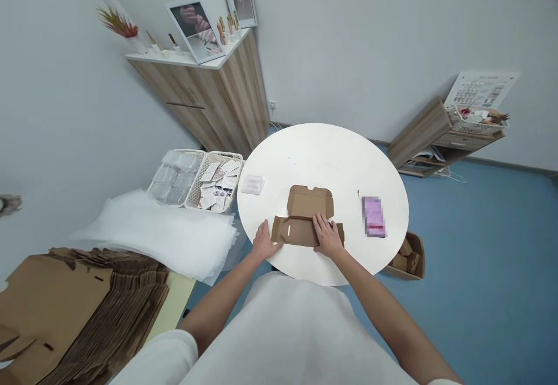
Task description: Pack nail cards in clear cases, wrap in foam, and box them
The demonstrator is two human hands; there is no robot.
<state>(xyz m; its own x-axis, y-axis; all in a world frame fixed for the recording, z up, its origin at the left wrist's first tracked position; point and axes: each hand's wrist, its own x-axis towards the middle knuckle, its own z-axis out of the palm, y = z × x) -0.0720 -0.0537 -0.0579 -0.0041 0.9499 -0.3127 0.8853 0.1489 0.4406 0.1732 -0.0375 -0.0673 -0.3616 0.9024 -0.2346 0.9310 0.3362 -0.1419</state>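
This looks like the packing room of a small nail-products business rather than a home or a shop floor. A deep stack of flat cardboard box blanks (87,303) lies beside a pile of white foam sheets (161,234), and two white baskets (176,178) hold clear packets and small printed cards. A half-folded mailer box (309,202) sits on the round white table (326,152). On the wooden cabinet (226,100) stand framed photos of manicured hands (196,27) and small bottles (226,27); a nail sample chart (482,88) leans against the wall above a low shelf unit (431,135). The walls are bare and the floor (479,245) is plain blue.
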